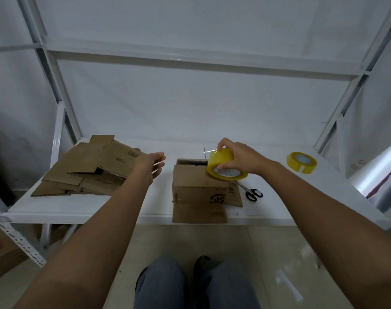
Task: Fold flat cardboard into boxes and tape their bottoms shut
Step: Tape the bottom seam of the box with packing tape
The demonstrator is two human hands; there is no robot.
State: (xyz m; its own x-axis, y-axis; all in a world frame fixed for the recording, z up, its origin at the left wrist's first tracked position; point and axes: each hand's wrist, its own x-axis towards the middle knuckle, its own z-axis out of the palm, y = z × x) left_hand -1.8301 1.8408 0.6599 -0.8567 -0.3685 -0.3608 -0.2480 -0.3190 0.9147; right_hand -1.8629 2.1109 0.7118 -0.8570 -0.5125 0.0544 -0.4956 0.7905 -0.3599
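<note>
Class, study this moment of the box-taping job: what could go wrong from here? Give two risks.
1. The right hand grips the tape roll above the box, while the left hand is off it: the box may shift during taping.
2. The box's near flap overhangs the shelf edge; pressure could tip it.

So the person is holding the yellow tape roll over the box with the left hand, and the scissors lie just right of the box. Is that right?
Not quite: the head view shows the right hand holding the yellow tape roll over the box; the left hand is open. The scissors do lie right of it.
</note>
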